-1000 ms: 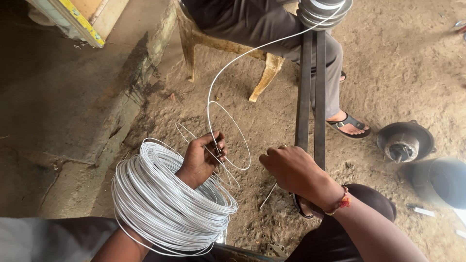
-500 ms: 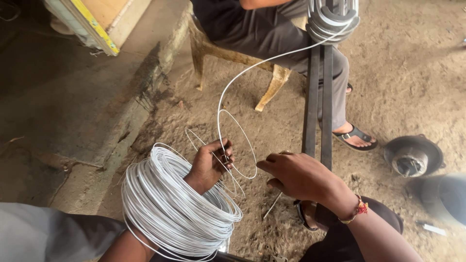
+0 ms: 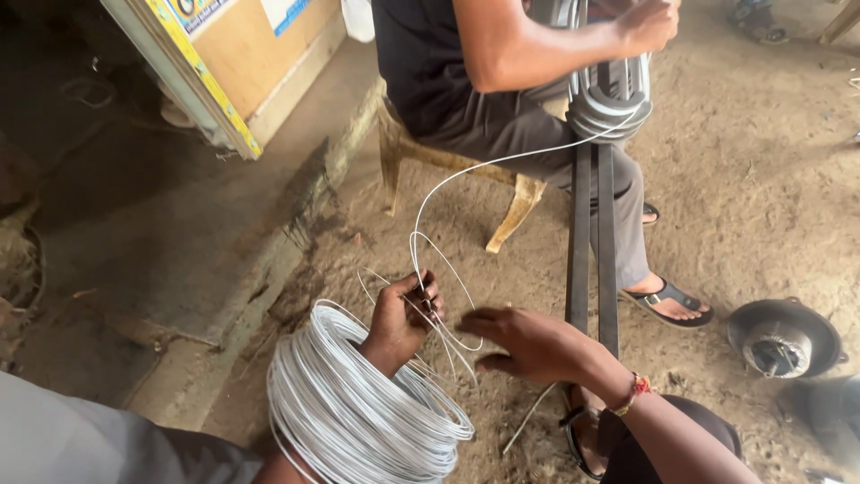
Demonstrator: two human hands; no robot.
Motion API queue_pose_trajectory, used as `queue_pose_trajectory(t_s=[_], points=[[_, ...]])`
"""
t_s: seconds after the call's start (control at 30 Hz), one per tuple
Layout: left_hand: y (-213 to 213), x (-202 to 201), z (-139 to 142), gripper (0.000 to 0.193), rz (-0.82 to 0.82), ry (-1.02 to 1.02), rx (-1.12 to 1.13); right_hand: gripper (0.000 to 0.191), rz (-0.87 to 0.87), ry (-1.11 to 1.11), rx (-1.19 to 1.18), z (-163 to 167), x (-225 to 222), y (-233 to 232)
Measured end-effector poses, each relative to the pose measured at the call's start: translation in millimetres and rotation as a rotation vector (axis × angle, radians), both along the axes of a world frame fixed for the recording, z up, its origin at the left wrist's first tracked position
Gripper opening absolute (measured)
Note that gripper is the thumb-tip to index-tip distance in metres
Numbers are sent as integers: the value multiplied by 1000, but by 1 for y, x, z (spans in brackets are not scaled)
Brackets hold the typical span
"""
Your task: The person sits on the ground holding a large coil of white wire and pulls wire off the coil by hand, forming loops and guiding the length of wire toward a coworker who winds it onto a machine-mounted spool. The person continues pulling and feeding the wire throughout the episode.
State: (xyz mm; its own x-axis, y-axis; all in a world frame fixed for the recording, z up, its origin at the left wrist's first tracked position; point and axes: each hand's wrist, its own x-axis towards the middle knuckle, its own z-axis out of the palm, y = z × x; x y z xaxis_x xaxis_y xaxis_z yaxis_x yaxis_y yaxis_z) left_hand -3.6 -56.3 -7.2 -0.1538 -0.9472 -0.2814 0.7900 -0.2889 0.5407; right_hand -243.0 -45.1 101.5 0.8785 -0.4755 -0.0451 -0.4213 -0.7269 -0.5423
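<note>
- A thick coil of white wire (image 3: 358, 408) hangs around the person's left forearm, low in the head view, its turns stacked close together.
- The left hand (image 3: 403, 318) rises through the coil, its fingers (image 3: 428, 300) pinched shut on a loose loop of the same wire just above the coil.
- The right hand (image 3: 528, 342) hovers just beside that loop, palm down and fingers spread open, holding nothing; whether the fingertips touch the wire cannot be told. A red bracelet (image 3: 634, 391) circles the wrist.
- The loose loops (image 3: 448, 309) fan out between the two hands over the dirt floor (image 3: 770, 179).
- From the loops a single strand (image 3: 484, 166) climbs in a curve toward a second, darker winding (image 3: 609, 103) wrapped around the top of an upright black frame (image 3: 593, 242).
- A second person sits on a wooden stool (image 3: 448, 166) behind the frame, one hand (image 3: 647, 22) closed at the top of the winding and a sandalled foot (image 3: 667, 303) on the floor.
- A round dark metal housing (image 3: 784, 339) lies on the floor to the right.
- A wooden box with a yellow edge (image 3: 242, 63) stands at the far left.
</note>
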Motion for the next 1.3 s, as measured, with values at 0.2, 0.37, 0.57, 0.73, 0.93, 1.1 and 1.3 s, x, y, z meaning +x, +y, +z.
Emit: queue_pose_trajectory(t_s=[0.2, 0.37, 0.57, 0.73, 0.93, 1.1, 1.3], points=[[-23, 10, 1, 19, 39, 18, 12, 88, -269, -360, -191, 18, 2, 2], [-48, 19, 1, 20, 43, 111, 17, 108, -418, -588, -449, 33, -8, 5], [-60, 10, -3, 22, 80, 107, 24, 116, -456, -827, -364, 40, -18, -3], [-68, -16, -6, 22, -2, 95, 54, 114, -598, -750, -605, 36, -16, -6], [-72, -54, -2, 19, -61, 135, 12, 110, -695, -581, -645, 29, -5, -20], [-79, -75, -8, 16, 39, 40, 92, 86, -739, -272, -9, 15, 17, -35], [-85, -85, -19, 21, 15, -76, -38, 29, -698, -185, -240, -12, 22, -38]])
